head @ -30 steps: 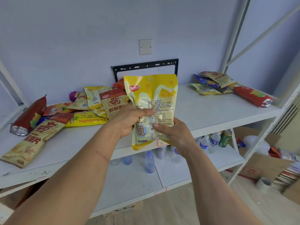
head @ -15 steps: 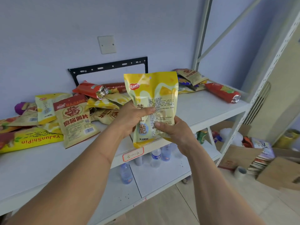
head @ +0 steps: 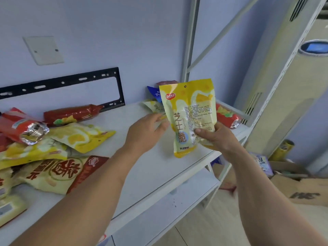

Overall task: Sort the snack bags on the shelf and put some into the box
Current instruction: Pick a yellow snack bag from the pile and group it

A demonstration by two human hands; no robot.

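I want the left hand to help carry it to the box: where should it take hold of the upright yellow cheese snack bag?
Likely the free left edge of the yellow bag, coming in from the left hand's own side. The bag stands upright, the right hand already pinches its lower right part, and the flat sealed edge suits a pinch between thumb and fingers.

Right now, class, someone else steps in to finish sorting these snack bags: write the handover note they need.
Right hand: holds the yellow cheese bag upright above the shelf edge, thumb on its front.
Left hand: open, off the bag, fingers reaching toward the small pile at the shelf's right end.
Left pile: mixed red and yellow bags lying overlapped.
Cardboard boxes sit on the floor to the right.
Done: one bag picked out.
Left: place this bag, sort the rest, box some; none visibly boxed.
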